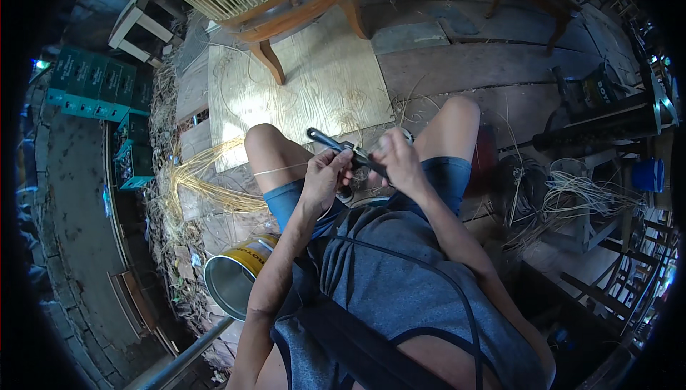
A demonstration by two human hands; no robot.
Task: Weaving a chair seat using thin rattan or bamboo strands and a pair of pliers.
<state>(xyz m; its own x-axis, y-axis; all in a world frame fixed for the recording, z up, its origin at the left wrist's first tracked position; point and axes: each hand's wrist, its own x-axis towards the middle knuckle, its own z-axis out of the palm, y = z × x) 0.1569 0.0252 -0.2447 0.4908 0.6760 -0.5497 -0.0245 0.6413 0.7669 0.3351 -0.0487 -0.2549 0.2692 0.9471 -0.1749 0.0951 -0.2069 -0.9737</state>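
Note:
In front of my lap, my left hand (330, 171) is closed in a pinch on a thin pale cane strand (282, 169), whose length runs out to the left over my thigh. My right hand (401, 165) is beside it, fingers curled and partly smeared by motion; what they grip is hidden. Between and just beyond both hands lies a dark tool (323, 137) with a hole in its handle end; its kind is unclear. A dark bar-like part (376, 168) shows under my right hand, and I cannot tell whether it joins that tool.
A wooden chair (264, 29) with a woven cane part stands on a plywood sheet (236, 97) ahead. Loose golden cane strands (207, 183) and a yellow bucket (246, 265) are at my left. Green crates (93, 82) stand farther left. Coiled strands (582, 193) lie at the right.

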